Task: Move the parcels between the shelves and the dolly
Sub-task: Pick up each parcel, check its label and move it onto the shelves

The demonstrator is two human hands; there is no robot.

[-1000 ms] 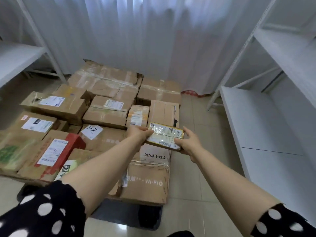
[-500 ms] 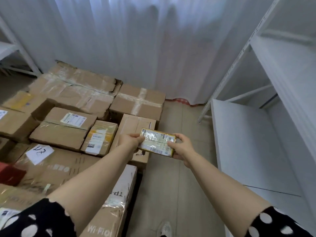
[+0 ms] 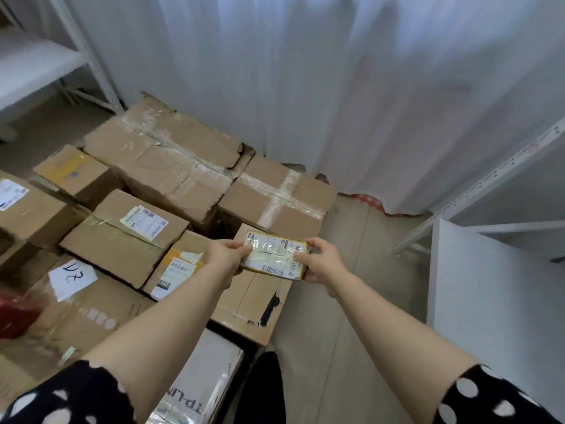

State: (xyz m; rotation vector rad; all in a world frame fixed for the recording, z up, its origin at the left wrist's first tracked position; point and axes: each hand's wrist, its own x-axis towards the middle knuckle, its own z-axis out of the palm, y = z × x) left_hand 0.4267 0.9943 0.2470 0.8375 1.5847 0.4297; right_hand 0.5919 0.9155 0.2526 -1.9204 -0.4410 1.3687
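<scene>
Many cardboard boxes [image 3: 128, 237] sit stacked at the left, so most of the moving looks undone. The left hand [image 3: 224, 255] and right hand [image 3: 321, 263] each pinch an end of a small taped parcel [image 3: 275, 258], fingers curled round it, above the stack and short of the white shelf [image 3: 489, 301].

A parcel storeroom: taped cardboard boxes [image 3: 171, 166] with shipping labels [image 3: 144, 222], flanked by white metal shelving [image 3: 477, 191].
</scene>
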